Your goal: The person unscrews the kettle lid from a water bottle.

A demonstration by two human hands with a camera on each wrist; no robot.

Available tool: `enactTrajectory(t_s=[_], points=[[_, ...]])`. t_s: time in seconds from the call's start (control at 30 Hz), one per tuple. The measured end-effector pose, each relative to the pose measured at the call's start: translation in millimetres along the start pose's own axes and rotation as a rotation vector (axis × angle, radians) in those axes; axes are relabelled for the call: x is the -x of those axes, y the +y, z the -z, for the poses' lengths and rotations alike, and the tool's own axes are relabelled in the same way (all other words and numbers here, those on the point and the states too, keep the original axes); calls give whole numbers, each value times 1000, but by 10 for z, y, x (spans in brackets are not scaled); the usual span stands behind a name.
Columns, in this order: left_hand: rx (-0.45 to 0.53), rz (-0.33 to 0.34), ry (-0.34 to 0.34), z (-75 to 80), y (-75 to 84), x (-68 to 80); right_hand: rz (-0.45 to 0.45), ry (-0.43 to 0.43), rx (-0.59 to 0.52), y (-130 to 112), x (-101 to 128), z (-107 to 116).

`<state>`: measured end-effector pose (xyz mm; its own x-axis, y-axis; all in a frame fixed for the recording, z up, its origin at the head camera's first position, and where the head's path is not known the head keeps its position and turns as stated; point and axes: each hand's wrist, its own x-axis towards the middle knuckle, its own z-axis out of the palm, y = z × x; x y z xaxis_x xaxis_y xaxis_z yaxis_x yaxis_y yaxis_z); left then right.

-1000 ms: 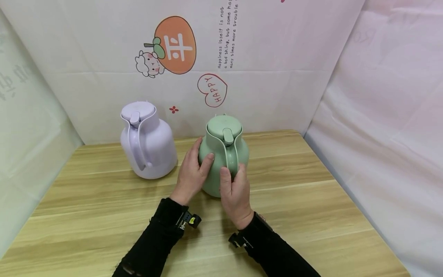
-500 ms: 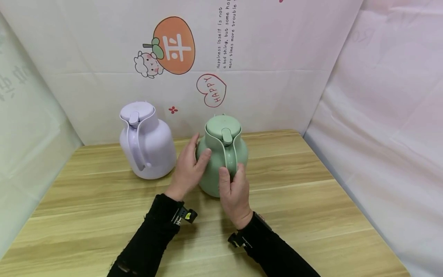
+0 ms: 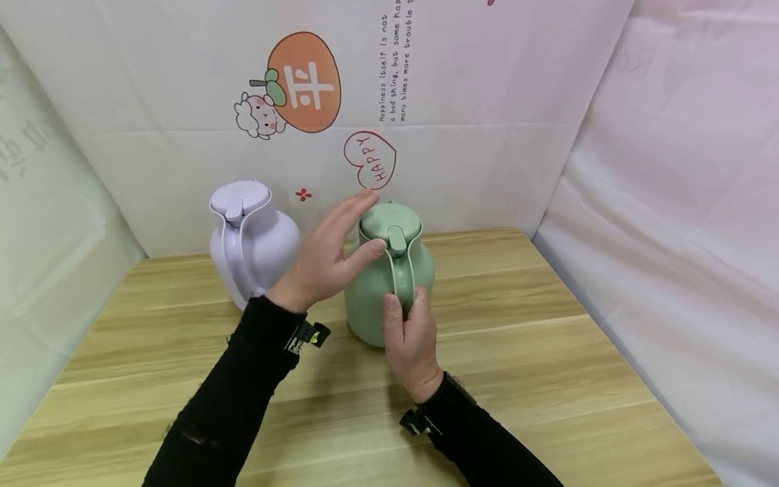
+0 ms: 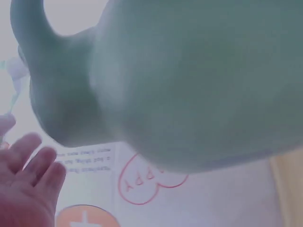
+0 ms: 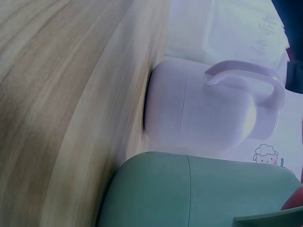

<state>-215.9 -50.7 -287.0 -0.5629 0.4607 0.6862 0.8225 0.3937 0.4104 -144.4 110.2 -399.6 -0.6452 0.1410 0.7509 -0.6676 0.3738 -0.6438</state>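
A green thermos jug (image 3: 369, 304) stands upright on the wooden table, its lid (image 3: 389, 218) and thumb lever on top and its handle toward me. My right hand (image 3: 412, 345) grips the lower part of that handle. My left hand (image 3: 328, 253), fingers straight, is raised at the upper left of the jug, beside the lid; whether it touches cannot be told. In the left wrist view the fingers of the left hand (image 4: 33, 184) are extended near the jug's neck (image 4: 71, 99). Left of the green jug stands a lilac thermos jug (image 3: 268, 237), partly hidden behind my left hand.
The wooden table (image 3: 517, 379) carries both jugs. A white printed cloth (image 3: 475, 162) hangs close behind them, and further cloth walls stand at the left (image 3: 55, 203) and the right (image 3: 688, 203). A strap device sits on each wrist.
My left hand has left the green jug's side and risen to lid height, its fingers straight. The right hand keeps its grip on the handle, and the jug stays in place.
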Motion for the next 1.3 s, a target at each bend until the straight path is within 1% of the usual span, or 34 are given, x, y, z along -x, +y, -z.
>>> enactTrajectory(t_s=[0.13,0.23,0.4,0.5,0.6,0.8,1.3], points=[[-67,-19,-131,64,40,-144,-1,-3,5,4,0,2],[-118,0,-218,86,80,-227,0,-7,15,12,-1,1],[-169,28,-346,86,137,-324,-15,-20,16,10,3,4],[-185,32,-401,77,150,-355,-31,-30,12,2,5,7],[-197,26,-425,73,144,-372,-37,-35,13,-11,0,8],[-199,4,-445,84,113,-408,-25,-36,12,-12,-11,12],[-210,24,-517,117,87,-476,-10,-35,2,5,1,8]])
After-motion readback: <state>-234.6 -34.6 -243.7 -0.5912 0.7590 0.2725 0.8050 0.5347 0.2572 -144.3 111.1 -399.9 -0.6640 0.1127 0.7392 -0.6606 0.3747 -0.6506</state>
